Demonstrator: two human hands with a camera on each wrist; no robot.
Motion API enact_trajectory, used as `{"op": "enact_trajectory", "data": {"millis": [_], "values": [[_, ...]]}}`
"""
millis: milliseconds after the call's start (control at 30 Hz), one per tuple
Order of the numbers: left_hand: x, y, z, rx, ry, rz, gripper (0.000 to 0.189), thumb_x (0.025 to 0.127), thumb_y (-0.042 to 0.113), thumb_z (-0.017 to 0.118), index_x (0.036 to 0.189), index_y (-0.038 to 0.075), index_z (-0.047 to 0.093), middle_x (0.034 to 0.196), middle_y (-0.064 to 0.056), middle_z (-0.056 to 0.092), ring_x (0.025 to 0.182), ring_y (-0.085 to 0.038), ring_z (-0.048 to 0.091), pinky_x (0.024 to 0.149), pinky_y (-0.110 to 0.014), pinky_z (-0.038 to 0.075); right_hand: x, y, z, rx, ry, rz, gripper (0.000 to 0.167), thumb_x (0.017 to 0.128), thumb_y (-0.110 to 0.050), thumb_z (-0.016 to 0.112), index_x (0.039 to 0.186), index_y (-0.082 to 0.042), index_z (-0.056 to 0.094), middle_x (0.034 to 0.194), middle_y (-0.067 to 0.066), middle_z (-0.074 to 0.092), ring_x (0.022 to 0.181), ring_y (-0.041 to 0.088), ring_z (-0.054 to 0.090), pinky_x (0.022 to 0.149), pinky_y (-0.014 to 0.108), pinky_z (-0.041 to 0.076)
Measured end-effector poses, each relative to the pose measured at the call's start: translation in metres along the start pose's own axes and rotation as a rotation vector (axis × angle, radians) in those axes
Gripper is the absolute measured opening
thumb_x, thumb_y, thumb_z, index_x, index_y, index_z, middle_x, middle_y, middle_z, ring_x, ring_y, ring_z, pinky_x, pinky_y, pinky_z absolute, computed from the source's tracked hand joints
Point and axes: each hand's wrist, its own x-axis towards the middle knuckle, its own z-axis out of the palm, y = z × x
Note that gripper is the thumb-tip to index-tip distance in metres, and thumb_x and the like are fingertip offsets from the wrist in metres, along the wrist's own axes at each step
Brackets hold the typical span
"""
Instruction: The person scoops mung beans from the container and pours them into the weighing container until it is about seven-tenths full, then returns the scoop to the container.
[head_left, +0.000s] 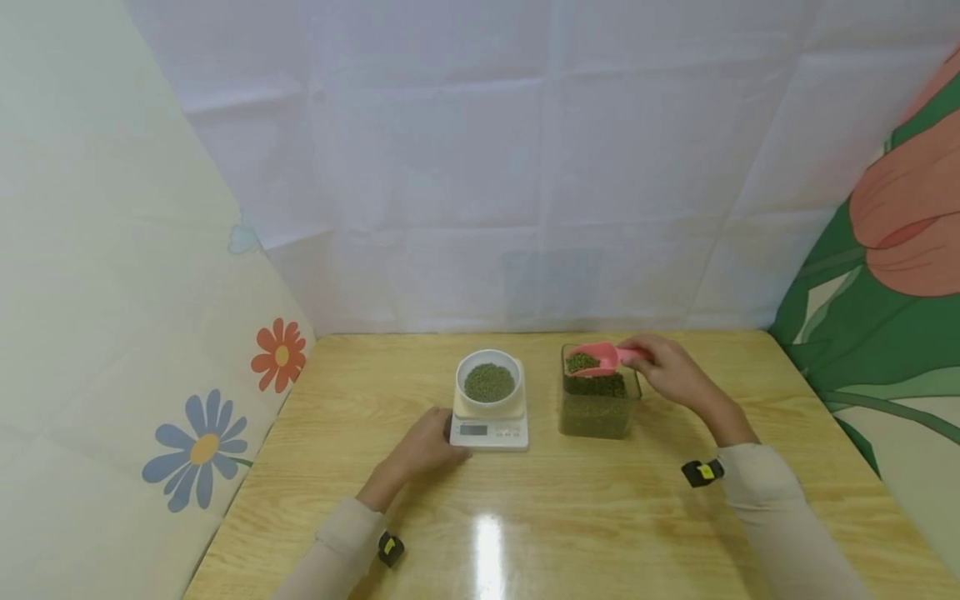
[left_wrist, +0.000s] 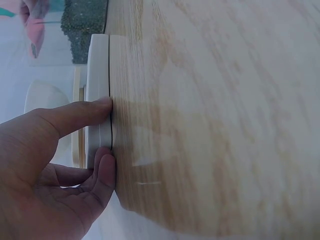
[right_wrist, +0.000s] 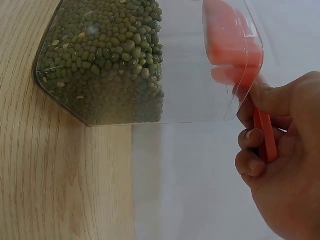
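A white kitchen scale [head_left: 488, 435] stands on the table with a white bowl [head_left: 468, 364] of green mung beans on top. My left hand [head_left: 427, 443] holds the scale by its near left corner, the thumb along the front side and the other fingers bent at the left side [left_wrist: 62, 155]. My right hand [head_left: 670, 369] grips the handle of a pink scoop [head_left: 609, 355]. Mung beans fill the scoop's hollow. The scoop is over the mouth of a clear plastic container [head_left: 597, 427], whose lower part is filled with mung beans [right_wrist: 107, 55].
The wood-grain table [head_left: 555, 508] ends at a white cloth backdrop [head_left: 450, 208]. A flower-patterned sheet [head_left: 90, 275] borders the left side, and one with large tulips [head_left: 911, 350] the right. Scale and container stand a short gap apart.
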Motion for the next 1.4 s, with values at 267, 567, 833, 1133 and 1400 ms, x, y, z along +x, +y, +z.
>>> {"op": "enact_trajectory", "data": {"millis": [267, 567, 833, 1133, 1400], "values": [[-0.0003, -0.0002, 0.0003, 0.007, 0.003, -0.007, 0.046, 0.082, 0.019, 0.090, 0.123, 0.009, 0.072, 0.102, 0.001, 0.073, 0.089, -0.013, 0.065, 0.090, -0.039, 0.060, -0.0021, -0.0018, -0.0006, 0.007, 0.001, 0.005, 0.029, 0.110, -0.014, 0.058, 0.129, 0.005, 0.068, 0.117, 0.023, 0.072, 0.099, 0.032, 0.070, 0.083, 0.048, 0.058], [-0.0010, -0.0003, 0.0001, 0.022, 0.015, -0.026, 0.050, 0.082, 0.021, 0.091, 0.126, 0.008, 0.071, 0.105, -0.001, 0.072, 0.093, -0.014, 0.064, 0.095, -0.043, 0.059, -0.0021, 0.0018, -0.0019, 0.007, 0.003, 0.017, 0.029, 0.111, -0.015, 0.056, 0.129, 0.005, 0.067, 0.114, 0.022, 0.072, 0.097, 0.031, 0.068, 0.082, 0.044, 0.056], [-0.0018, -0.0017, 0.0007, 0.021, 0.019, -0.028, 0.051, 0.082, 0.022, 0.091, 0.126, 0.007, 0.070, 0.106, -0.002, 0.070, 0.093, -0.015, 0.064, 0.094, -0.043, 0.059, -0.0007, 0.0009, -0.0044, 0.025, 0.007, 0.010, 0.031, 0.111, -0.016, 0.056, 0.130, 0.006, 0.066, 0.116, 0.023, 0.072, 0.100, 0.035, 0.070, 0.084, 0.044, 0.058], [-0.0017, -0.0011, 0.0004, 0.006, 0.008, -0.004, 0.048, 0.082, 0.020, 0.091, 0.124, 0.008, 0.071, 0.103, -0.001, 0.073, 0.089, -0.013, 0.066, 0.089, -0.038, 0.060, 0.0036, -0.0009, -0.0075, 0.026, 0.007, 0.006, 0.029, 0.111, -0.016, 0.056, 0.129, 0.005, 0.067, 0.106, 0.016, 0.072, 0.083, 0.018, 0.061, 0.071, 0.031, 0.053], [-0.0022, 0.0000, 0.0004, 0.022, 0.014, -0.012, 0.048, 0.082, 0.020, 0.091, 0.123, 0.008, 0.071, 0.104, -0.001, 0.072, 0.090, -0.013, 0.064, 0.091, -0.039, 0.059, 0.0061, -0.0059, -0.0082, 0.021, 0.017, -0.003, 0.030, 0.112, -0.019, 0.056, 0.128, 0.002, 0.067, 0.103, 0.013, 0.072, 0.081, 0.020, 0.060, 0.069, 0.030, 0.052]]}}
